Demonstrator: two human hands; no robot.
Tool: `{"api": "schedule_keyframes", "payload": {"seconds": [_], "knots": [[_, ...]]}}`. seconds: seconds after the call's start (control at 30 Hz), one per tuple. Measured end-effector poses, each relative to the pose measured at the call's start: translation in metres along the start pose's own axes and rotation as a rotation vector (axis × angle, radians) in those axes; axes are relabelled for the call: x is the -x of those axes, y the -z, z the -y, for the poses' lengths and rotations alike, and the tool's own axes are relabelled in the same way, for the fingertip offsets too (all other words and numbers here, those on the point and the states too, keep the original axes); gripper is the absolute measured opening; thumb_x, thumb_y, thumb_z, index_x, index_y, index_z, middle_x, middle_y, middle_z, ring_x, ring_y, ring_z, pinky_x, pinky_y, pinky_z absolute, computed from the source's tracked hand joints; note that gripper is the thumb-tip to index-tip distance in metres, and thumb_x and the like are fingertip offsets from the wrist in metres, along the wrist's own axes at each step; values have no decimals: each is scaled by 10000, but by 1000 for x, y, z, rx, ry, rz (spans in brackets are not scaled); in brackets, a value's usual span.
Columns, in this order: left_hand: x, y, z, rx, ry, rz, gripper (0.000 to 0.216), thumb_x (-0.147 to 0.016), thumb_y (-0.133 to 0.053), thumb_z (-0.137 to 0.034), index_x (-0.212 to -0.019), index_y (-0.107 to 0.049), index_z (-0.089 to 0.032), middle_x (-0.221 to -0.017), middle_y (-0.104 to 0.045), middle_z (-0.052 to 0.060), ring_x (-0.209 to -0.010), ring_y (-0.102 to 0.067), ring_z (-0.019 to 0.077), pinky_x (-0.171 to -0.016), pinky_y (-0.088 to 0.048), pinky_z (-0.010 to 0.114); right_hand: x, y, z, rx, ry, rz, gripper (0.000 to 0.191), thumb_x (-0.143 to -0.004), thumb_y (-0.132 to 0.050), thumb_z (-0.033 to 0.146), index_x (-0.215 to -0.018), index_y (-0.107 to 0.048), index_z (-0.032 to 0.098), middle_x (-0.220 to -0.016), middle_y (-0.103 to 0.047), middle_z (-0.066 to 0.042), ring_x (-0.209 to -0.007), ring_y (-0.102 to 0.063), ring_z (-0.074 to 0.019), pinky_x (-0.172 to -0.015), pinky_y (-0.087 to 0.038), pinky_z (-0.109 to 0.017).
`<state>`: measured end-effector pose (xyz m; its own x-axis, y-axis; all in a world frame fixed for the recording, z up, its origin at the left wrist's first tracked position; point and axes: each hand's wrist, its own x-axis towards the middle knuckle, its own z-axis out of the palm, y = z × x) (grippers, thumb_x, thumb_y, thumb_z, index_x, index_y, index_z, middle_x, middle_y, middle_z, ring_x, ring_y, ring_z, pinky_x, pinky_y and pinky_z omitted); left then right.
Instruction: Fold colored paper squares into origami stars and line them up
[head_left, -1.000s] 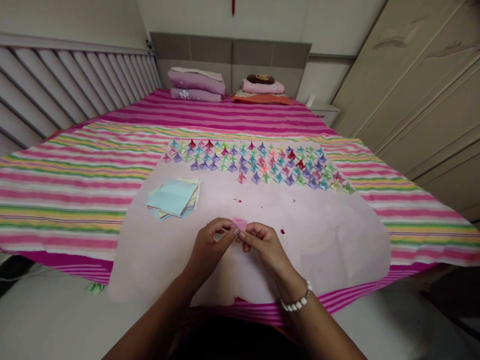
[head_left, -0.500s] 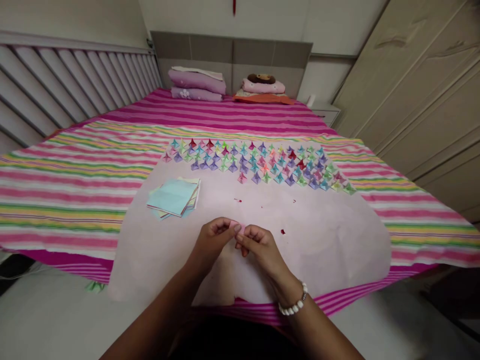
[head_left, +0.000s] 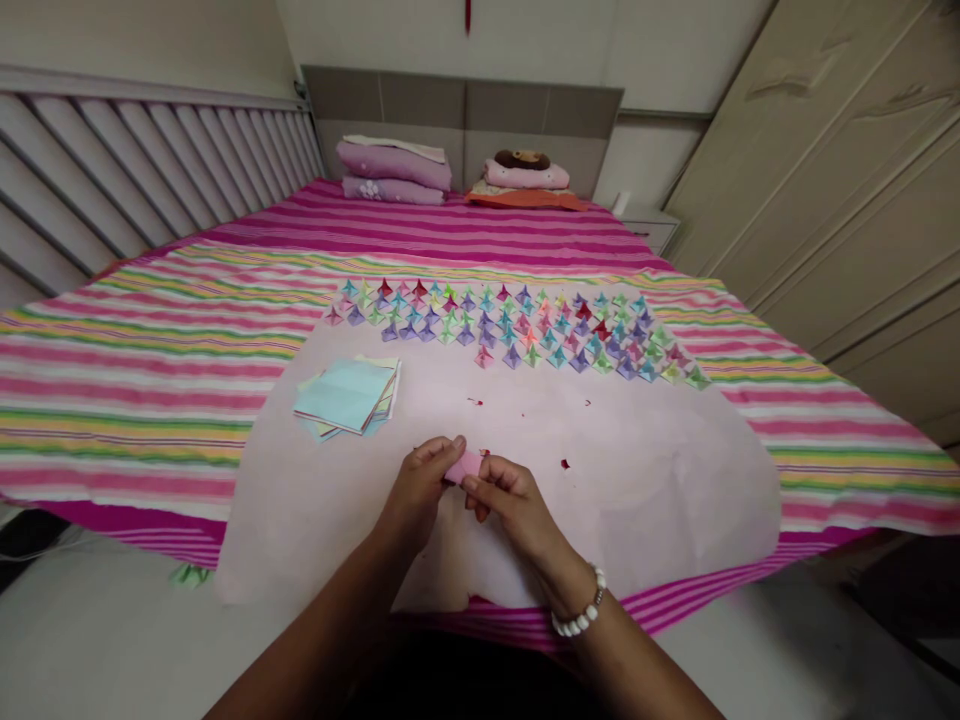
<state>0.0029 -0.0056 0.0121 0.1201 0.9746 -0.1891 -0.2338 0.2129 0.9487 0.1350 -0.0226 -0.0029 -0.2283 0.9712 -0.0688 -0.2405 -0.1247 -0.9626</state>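
A small folded piece of pink paper (head_left: 465, 466) is pinched between my two hands above a large pale sheet (head_left: 660, 470). My left hand (head_left: 421, 486) grips its left edge, the thumb on top. My right hand (head_left: 507, 494), closed with thumb against fingers, holds its right edge; a white bead bracelet (head_left: 576, 622) circles that wrist. To the left lies a stack of square paper (head_left: 346, 394), light blue on top. Beyond the hands, several rows of small folded paper shapes (head_left: 514, 353) in many colours stand on the sheet.
Small dark red scraps (head_left: 565, 464) lie on the sheet. Under it is a bed with a striped cover (head_left: 135, 370). Folded bedding (head_left: 394, 172) is stacked by the headboard (head_left: 420, 100). A slatted rail (head_left: 180, 165) runs along the left; a green paper piece (head_left: 189, 575) is at lower left.
My hands have shifted slightly down and my left thumb has moved up and left. More of the pink paper now shows, and a red scrap beyond it has come into view.
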Motion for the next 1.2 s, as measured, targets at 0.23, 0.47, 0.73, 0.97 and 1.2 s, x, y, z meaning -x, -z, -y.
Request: {"api": "schedule_keyframes", "payload": {"seconds": [0.23, 0.47, 0.73, 0.97, 1.2], "knots": [[4, 8, -3, -217, -192, -23, 262, -723, -713, -343, -916, -640, -182, -791, -653, 5, -716, -597, 140, -674, -466, 256, -1, 2, 1, -57, 7, -103, 312, -695, -735, 417, -582, -558, 187, -547, -611, 20, -455, -453, -88, -486, -356, -230], [6, 12, -4, -208, -222, 135, 138, -776, -675, -266, -869, -652, -167, -725, -678, 1, -683, -618, 123, -683, -485, 249, 0, 3, 0, -45, 30, -52, 265, -731, -721, 395, -638, -608, 175, -604, -619, 12, -492, -487, -88, -511, -383, -231], [7, 9, -12, -183, -158, 102, 170, -700, -739, -298, -777, -668, -164, -696, -675, 3, -657, -610, 122, -658, -491, 245, -3, 12, 2, -64, 151, -127, 332, -674, -783, 294, -974, -658, 224, -700, -636, 30, -533, -564, -100, -535, -459, -244], [10, 7, -14, -157, -83, 158, 206, -700, -732, -324, -815, -676, -162, -681, -665, 13, -646, -604, 131, -637, -491, 264, -2, 14, 5, -37, 111, -69, 203, -699, -765, 296, -838, -662, 190, -580, -678, 10, -502, -608, -129, -537, -475, -259], [11, 6, -9, -105, -49, 135, 196, -699, -720, -289, -836, -686, -153, -684, -658, 14, -653, -583, 126, -636, -459, 255, -3, 11, 6, -127, 82, -80, 150, -694, -757, 269, -768, -660, 182, -558, -686, 4, -478, -607, -129, -532, -484, -258]]}}
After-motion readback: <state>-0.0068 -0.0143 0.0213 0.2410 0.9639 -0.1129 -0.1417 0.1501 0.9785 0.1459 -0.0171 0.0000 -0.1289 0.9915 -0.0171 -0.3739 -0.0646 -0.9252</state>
